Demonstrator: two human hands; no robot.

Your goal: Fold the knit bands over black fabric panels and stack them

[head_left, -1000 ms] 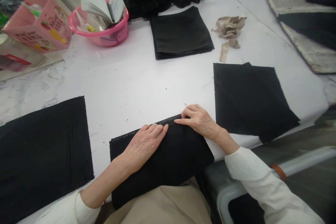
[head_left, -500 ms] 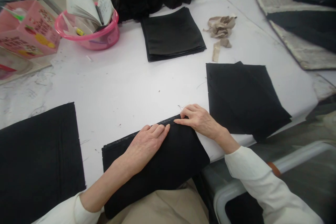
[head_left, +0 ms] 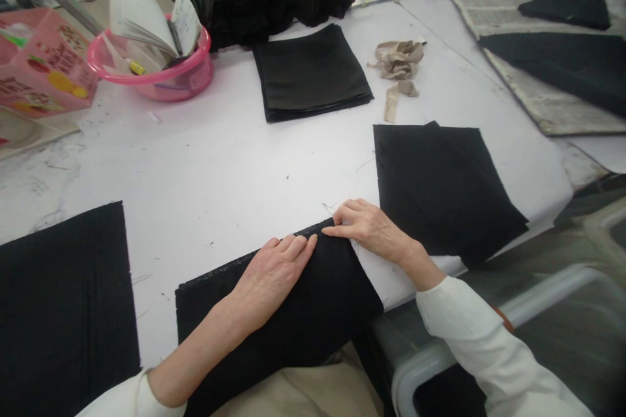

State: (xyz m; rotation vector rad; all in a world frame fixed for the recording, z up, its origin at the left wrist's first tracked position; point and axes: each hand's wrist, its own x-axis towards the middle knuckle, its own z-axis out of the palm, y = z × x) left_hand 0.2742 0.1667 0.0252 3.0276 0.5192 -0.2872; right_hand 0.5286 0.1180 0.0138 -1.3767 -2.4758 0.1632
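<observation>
A black fabric piece [head_left: 313,303] lies at the table's front edge, its near part hanging over my lap. Along its far edge runs a narrow folded strip with a greyish, shiny line. My left hand [head_left: 274,277] rests palm down on the cloth, fingers stretched toward that strip. At the far right corner, my right hand [head_left: 366,227] pinches the folded edge between thumb and fingers. The two hands are close together but apart. What lies beneath my left palm is hidden.
On the white table [head_left: 235,163] lie a black cloth stack [head_left: 313,71], black pieces at right [head_left: 440,182], black cloth at left [head_left: 63,300] and a beige strip bundle [head_left: 398,60]. A pink basket [head_left: 180,81] holds a notebook. A metal tube frame [head_left: 528,300] stands at lower right.
The whole view has shifted slightly, so the table things appear a little further left and lower. Both hands keep nearly the same hold on the black fabric piece.
</observation>
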